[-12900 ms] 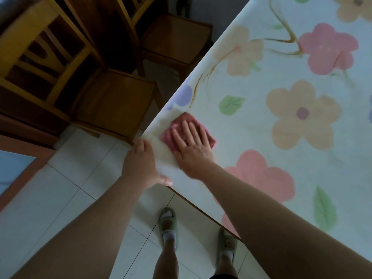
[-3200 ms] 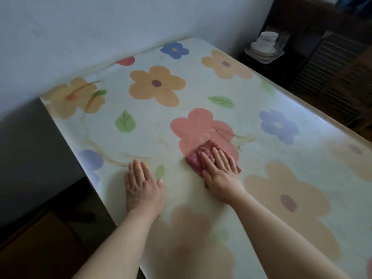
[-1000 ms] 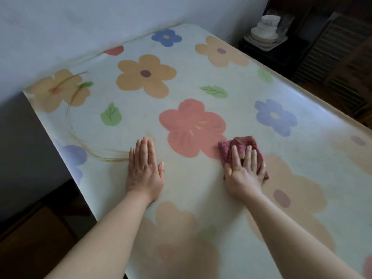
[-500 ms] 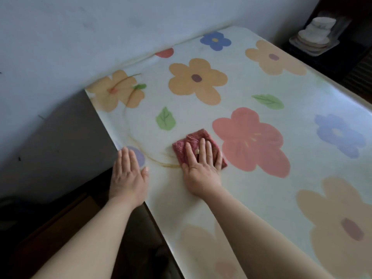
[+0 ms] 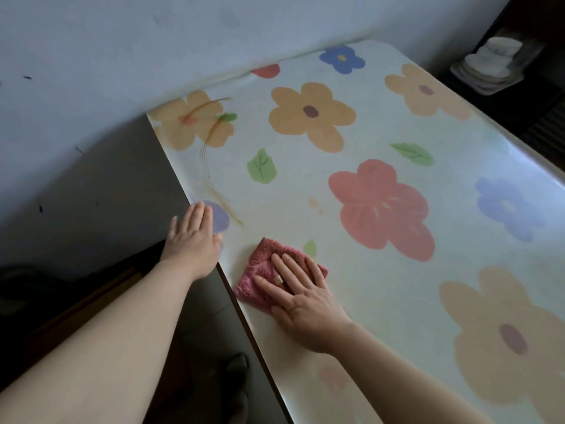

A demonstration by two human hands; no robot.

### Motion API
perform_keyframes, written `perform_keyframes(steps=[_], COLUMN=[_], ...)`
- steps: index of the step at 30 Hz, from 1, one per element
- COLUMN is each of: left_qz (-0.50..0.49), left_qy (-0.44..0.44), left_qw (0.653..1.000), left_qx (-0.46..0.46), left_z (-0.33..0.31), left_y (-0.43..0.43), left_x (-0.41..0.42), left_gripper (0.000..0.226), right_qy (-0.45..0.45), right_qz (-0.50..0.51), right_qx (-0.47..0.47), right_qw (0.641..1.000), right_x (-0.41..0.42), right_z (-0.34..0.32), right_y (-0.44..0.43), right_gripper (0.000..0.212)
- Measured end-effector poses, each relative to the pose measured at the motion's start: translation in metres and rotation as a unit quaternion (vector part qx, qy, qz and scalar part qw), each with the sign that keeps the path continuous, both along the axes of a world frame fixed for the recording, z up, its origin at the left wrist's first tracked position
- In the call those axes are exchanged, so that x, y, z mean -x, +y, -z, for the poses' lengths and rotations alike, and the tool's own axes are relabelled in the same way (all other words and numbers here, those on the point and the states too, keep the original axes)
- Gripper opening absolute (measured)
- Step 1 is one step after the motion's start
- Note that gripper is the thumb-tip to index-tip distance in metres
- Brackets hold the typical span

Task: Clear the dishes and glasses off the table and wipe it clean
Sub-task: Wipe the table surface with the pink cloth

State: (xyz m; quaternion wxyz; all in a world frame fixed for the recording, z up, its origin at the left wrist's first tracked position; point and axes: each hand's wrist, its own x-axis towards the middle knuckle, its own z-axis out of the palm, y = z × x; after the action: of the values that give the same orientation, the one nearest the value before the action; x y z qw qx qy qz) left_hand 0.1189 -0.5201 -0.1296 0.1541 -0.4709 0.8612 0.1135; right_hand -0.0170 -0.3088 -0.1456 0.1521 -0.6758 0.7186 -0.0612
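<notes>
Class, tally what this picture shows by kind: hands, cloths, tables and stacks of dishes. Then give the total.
Hands: 2 (left hand, right hand)
Cloths: 1 (pink cloth)
Tables: 1 (table)
Dish stacks: 1 (dish stack)
Total: 5

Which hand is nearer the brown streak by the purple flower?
Left. The left hand lies flat at the edge of the table, right beside the brown streak. The right hand presses the pink cloth nearer the person, apart from the streak.
</notes>
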Motion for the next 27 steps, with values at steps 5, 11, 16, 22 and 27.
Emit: perform_keyframes(steps=[5, 11, 16, 22, 27], left_qz=[-0.043, -0.019, -0.005, -0.034, -0.063], left_qy=[0.017, 0.054, 0.097, 0.117, 0.143], left_qw=[0.999, 0.998, 0.993, 0.989, 0.986], left_qx=[0.004, 0.034, 0.062, 0.087, 0.065], left_z=[0.0, 0.004, 0.002, -0.001, 0.004], left_y=[0.001, -0.026, -0.059, -0.108, -0.128], left_x=[-0.003, -0.011, -0.016, -0.023, -0.007], left_gripper=[0.065, 0.059, 0.053, 0.05, 0.041], right_qy=[-0.007, 0.019, 0.017, 0.014, 0.005], right_qz=[-0.003, 0.014, 0.04, 0.073, 0.09], right_qx=[-0.013, -0.048, -0.051, -0.053, -0.059], right_qw=[1.0, 0.999, 0.998, 0.996, 0.994], right_x=[0.013, 0.02, 0.019, 0.012, 0.012], right_z=[-0.003, -0.008, -0.005, -0.006, -0.006], right_y=[-0.016, -0.088, -0.164, -0.255, -0.311], right_gripper=[0.054, 0.062, 0.053, 0.052, 0.053])
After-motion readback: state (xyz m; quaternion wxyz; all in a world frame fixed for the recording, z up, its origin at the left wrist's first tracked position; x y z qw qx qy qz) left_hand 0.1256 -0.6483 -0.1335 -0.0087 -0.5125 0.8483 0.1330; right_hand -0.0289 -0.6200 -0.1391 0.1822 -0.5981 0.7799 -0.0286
